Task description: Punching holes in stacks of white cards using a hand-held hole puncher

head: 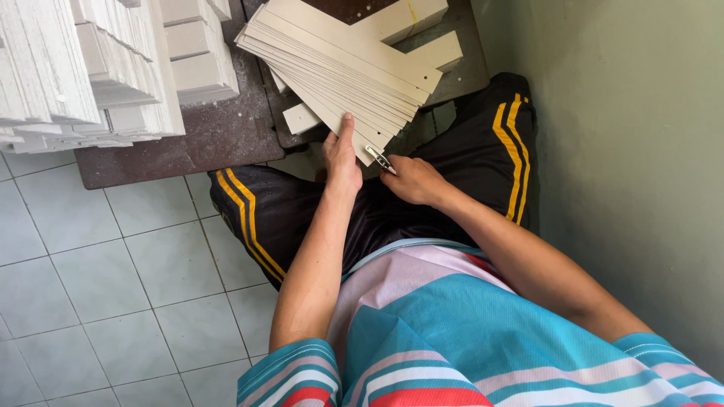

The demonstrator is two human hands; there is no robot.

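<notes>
A fanned stack of long cream card strips (343,64) lies on a dark low board (219,132) in front of my knees. My left hand (342,154) rests on the near end of the stack, thumb stretched along the strips' edge. My right hand (413,179) sits just right of it and grips a small metal blade tool (379,159), whose tip points at the near corner of the strips. I sit on the floor in black trousers with yellow stripes.
Tall piles of white folded card pieces (83,68) fill the board's left side. More cream blocks (422,30) lie behind the strips. A green wall (626,151) stands close on the right. Pale floor tiles (113,286) spread to the left.
</notes>
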